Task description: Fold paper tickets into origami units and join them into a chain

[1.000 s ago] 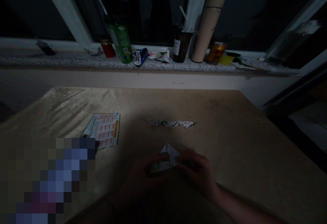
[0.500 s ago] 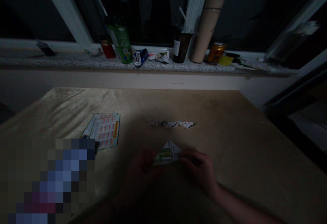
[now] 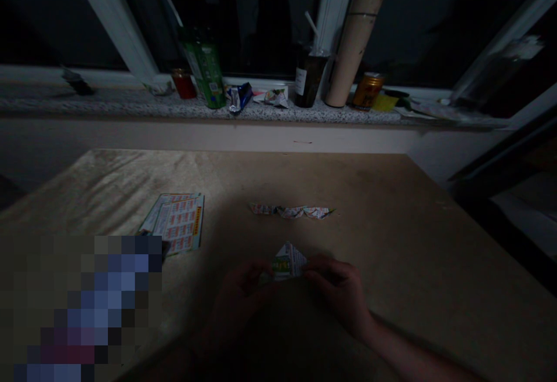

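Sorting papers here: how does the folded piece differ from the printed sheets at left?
The folded piece comes to a point; the printed sheets lie flat and look larger. The left hand and right hand hold the folded piece; neither touches the printed sheets. Both carry print.

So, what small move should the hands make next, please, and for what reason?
Probably the left hand should press its side of the folded paper flat, while the right hand steadies the other side. The fingers of both hands are already at opposite sides of it, and its pointed top, facing away from the person, is uncovered.
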`<state>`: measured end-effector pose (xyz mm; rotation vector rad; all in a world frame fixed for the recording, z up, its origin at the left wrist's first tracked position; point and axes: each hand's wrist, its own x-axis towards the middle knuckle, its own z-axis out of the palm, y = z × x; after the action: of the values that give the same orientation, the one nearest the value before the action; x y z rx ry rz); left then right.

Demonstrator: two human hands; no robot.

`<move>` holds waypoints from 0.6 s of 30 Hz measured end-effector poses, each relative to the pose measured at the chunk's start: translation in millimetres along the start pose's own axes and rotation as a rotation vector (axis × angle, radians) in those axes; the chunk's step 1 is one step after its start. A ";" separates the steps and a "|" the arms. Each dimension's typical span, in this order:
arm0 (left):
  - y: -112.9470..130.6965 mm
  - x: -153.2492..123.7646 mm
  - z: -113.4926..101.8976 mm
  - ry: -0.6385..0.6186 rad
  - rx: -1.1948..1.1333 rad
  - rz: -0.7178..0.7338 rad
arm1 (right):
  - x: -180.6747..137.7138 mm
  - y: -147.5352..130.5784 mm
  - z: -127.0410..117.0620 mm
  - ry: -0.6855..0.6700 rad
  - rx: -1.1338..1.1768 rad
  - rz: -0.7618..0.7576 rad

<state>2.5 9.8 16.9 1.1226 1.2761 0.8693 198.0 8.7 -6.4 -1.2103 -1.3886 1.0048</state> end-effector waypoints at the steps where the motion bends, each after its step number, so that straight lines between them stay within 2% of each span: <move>1: 0.6 0.0 -0.1 -0.008 0.019 0.007 | 0.1 -0.5 0.0 -0.005 -0.001 -0.005; 10: 6.1 1.8 1.7 0.112 0.139 -0.057 | -1.1 -2.6 1.3 -0.020 -0.023 -0.016; 14: 7.4 2.6 1.9 0.101 0.108 -0.050 | -2.1 -0.5 1.6 -0.040 -0.051 -0.047; 18: 4.7 1.1 0.1 0.078 0.159 -0.043 | -1.6 -0.3 2.8 -0.045 -0.023 -0.015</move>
<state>3.2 12.1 21.1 1.1906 1.4491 0.7978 195.2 7.1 -6.8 -1.1990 -1.4451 1.0137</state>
